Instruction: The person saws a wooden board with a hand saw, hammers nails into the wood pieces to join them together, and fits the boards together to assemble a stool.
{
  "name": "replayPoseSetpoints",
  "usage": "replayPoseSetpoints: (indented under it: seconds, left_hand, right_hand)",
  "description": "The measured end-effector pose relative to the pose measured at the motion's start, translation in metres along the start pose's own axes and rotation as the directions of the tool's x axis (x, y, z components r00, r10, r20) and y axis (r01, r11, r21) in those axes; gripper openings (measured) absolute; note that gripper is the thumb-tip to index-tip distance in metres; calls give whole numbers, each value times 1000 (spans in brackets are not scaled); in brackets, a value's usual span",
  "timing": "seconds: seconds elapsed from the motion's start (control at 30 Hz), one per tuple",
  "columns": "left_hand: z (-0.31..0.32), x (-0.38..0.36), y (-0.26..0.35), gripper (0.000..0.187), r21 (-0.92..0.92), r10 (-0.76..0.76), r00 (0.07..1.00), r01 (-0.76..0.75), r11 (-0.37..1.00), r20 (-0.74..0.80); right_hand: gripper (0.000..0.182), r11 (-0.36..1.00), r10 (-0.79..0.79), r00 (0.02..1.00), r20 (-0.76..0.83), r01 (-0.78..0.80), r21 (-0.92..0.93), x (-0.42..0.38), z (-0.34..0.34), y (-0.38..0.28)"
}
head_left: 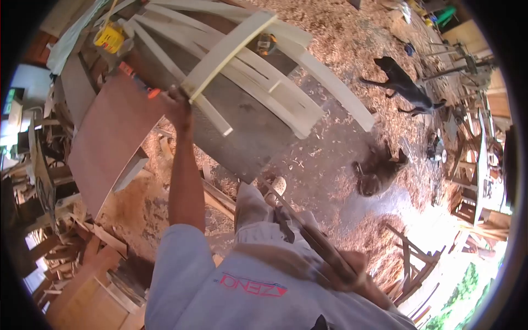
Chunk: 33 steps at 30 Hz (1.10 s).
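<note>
L hand (177, 105): fingers closed round the end of a pale wood slat (228, 49), part of a slatted frame (264, 82) lying on the bench. R hand (352, 272): wrapped on a dark tool handle (308, 231), prob. a hammer, view blurred. Orange clamp (137, 80) just beside L hand. Two dogs (404, 85) on the shavings beyond.

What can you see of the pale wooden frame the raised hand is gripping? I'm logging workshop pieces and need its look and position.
The pale wooden frame looks like unfinished light timber: several long curved slats fanning outward, crossed by a straighter bar. It lies tilted across a grey metal-looking table. The left hand grips it at the near end of the cross bar, arm stretched up. A yellow container sits beyond its far end. No paint or hardware shows on it.
</note>
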<state>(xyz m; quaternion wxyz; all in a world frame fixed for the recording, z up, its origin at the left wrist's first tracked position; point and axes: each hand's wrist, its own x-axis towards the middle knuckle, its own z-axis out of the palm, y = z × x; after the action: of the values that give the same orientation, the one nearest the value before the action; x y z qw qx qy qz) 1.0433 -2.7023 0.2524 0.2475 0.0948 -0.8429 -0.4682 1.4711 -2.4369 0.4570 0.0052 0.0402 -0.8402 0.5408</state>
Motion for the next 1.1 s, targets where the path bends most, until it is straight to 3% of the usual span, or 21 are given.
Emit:
replayPoseSetpoints:
  seconds: [0.07,0.13,0.17,0.2,0.3,0.37,0.4,0.43,0.47,0.5,0.6,0.63,0.67,0.73,0.83,0.87,0.93,0.97,1.0,1.03,1.1]
  left_hand:
    - [-1,1,8,36,21,-59,997,58,998,39]
    - [-3,-2,6,35,-24,-28,999,30,999,45]
    - [-3,-2,4,35,-75,-1,998,6,997,69]
    - [-1,-2,2,35,-74,-1,998,6,997,67]
    - [3,3,-11,36,55,197,980,-195,979,-19]
    - [4,7,-20,38,395,470,878,-465,792,90]
    - [7,6,-12,38,387,462,883,-457,801,87]
    - [2,4,0,36,220,241,970,-243,945,39]
    - [-3,1,8,34,46,-1,1000,0,999,29]
    - [-4,-1,9,34,57,40,999,-40,998,0]
    - [-5,-1,17,37,-29,-28,999,29,999,29]
    - [-4,-2,19,35,-21,-19,1000,19,1000,12]
    - [-5,2,14,35,-26,-6,1000,6,1000,17]
    - [-7,3,4,30,47,245,963,-251,967,113]
    - [-10,5,5,28,163,231,962,-253,954,144]
    - [-7,10,-5,32,181,216,961,-247,952,173]
    - [7,15,-13,33,140,476,879,-474,869,19]
    - [-4,7,9,33,53,231,972,-233,971,50]
    - [-10,-1,18,34,-15,-31,994,33,999,103]
    - [-7,5,3,33,-34,-38,992,42,999,119]
    - [-8,-1,7,34,-52,-30,992,37,998,121]
  right_hand:
    - [40,960,-1,997,83,24,-278,2,-8,-6]
    - [21,984,-13,999,-51,4,-178,61,33,27]
    - [10,943,314,949,-4,-312,118,92,57,45]
    - [9,946,305,952,12,-304,114,137,74,54]
    - [10,956,264,963,-58,-253,146,173,94,43]
    - [12,948,304,951,-61,-296,117,146,74,30]
    - [13,912,405,914,-16,-403,79,108,54,18]
    - [5,913,404,915,-6,-403,59,73,32,5]
    - [10,996,91,995,-42,-91,2,43,16,6]
    - [23,951,-70,997,-34,57,-305,14,2,-3]
    - [24,925,-30,997,77,57,-375,14,-12,-23]
    - [22,946,191,979,72,-164,-278,29,8,-6]
    - [16,957,262,964,40,-265,119,62,33,21]
    - [14,896,423,902,85,-430,109,151,78,47]
    - [15,986,43,989,-140,-19,165,200,124,70]
    - [14,982,143,986,-92,-129,140,187,109,59]
    - [17,964,253,967,-26,-250,96,125,76,48]
    - [21,914,383,924,5,-380,141,80,61,45]
    - [21,980,195,981,-10,-194,53,48,35,36]
    - [21,989,-139,879,-457,96,-116,10,51,34]
    - [21,991,110,990,84,-103,-83,-4,-16,-9]
